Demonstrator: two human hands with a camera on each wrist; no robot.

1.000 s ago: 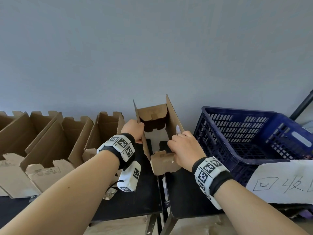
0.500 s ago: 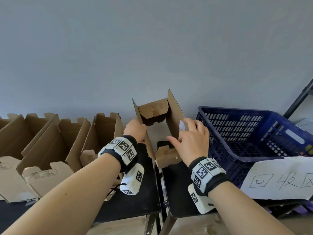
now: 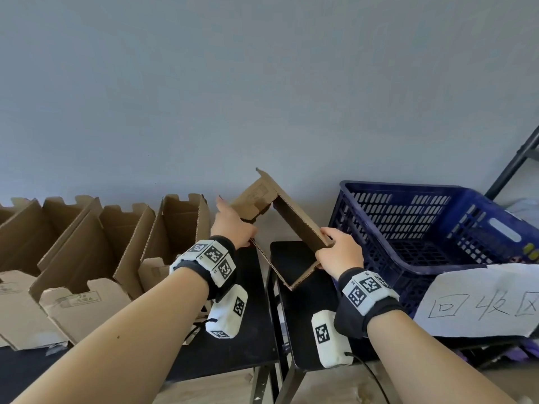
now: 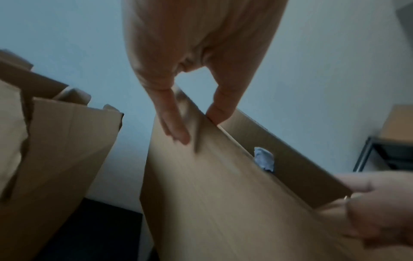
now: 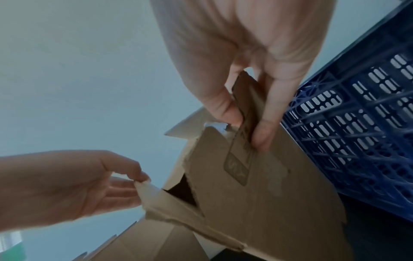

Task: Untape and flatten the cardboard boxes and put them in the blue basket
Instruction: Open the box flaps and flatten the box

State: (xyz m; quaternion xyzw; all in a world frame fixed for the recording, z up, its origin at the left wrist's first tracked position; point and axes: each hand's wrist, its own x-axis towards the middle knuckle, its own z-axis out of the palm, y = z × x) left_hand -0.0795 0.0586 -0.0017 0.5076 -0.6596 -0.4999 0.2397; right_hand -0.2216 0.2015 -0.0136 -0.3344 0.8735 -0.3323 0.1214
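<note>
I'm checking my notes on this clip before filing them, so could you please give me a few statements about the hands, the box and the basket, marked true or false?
1. Both hands hold the same cardboard box. True.
2. The held box is lying inside the blue basket. False: it is held up over the black table, beside the basket.
3. The right hand pinches a cardboard panel between thumb and fingers. True.
4. The left hand hangs idle, away from the box. False: it grips the box's left side.
5. More boxes stand left of the held one. True.
</note>
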